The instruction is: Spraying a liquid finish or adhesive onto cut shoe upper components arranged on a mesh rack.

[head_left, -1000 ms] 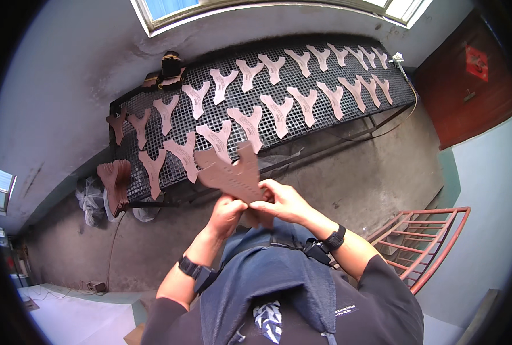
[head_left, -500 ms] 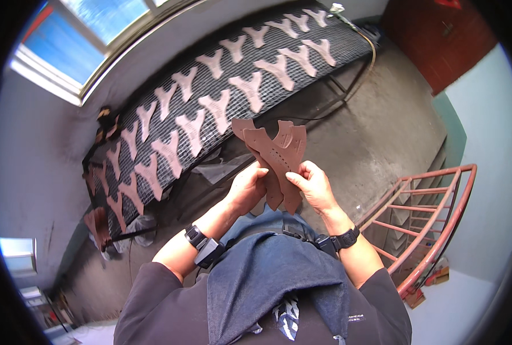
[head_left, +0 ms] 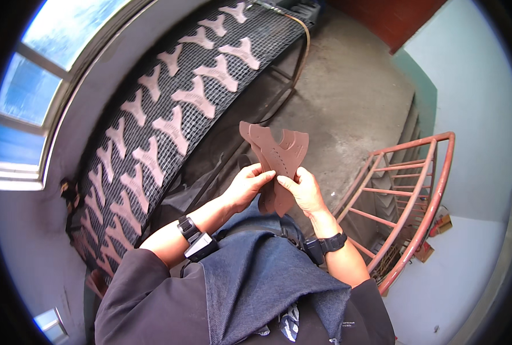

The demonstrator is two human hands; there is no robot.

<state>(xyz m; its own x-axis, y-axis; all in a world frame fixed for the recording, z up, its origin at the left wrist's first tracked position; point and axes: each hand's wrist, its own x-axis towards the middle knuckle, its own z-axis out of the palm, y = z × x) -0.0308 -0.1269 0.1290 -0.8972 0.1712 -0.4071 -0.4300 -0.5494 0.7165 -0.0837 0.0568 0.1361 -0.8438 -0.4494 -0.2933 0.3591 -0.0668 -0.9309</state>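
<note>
Dark sleeves – blk wristbands [head_left: 190, 229]

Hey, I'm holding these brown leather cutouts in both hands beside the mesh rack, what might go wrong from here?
1. The stack of brown cutouts is pinched only near its lower end by the left hand and right hand; the loose upper pieces may fan out and slip.
2. Dropped pieces would likely land on the dusty concrete floor.
3. The red metal railing stands near the right elbow and might get bumped.
</note>
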